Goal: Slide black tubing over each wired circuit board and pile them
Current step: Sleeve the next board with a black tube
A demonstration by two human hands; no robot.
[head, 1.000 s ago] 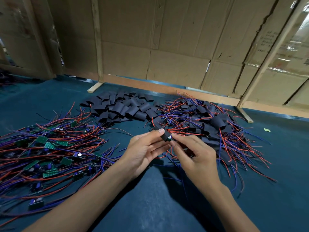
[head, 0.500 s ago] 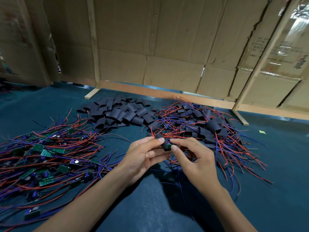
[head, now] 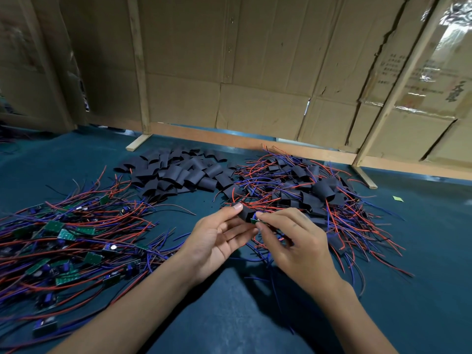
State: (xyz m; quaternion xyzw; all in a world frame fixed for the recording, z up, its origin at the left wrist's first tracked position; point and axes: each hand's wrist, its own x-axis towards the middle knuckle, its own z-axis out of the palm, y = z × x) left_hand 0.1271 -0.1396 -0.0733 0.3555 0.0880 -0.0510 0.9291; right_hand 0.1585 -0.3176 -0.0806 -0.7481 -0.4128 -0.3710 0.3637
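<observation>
A short flattened black tubing sleeve (head: pixel 245 213) is pinched by the left hand (head: pixel 219 241) while a small green wired circuit board (head: pixel 255 221), pinched at its 3 o'clock end by the right hand (head: pixel 293 241), is being fed in; full seating seems called for next.

Bare boards (head: pixel 63 241) left, tubing (head: pixel 178 172) behind, sleeved pile (head: pixel 306 190) right.

No text, number or brand could be read. The only writing stood on the cardboard boxes (head: pixel 419 80) far up and to the right of where the two hands met: a few lines of small dark print on one carton face and some larger dark characters further right, partly under shiny tape. All of it was too blurred and too small to make out. The green boards to the left of the grip showed no legible markings.
</observation>
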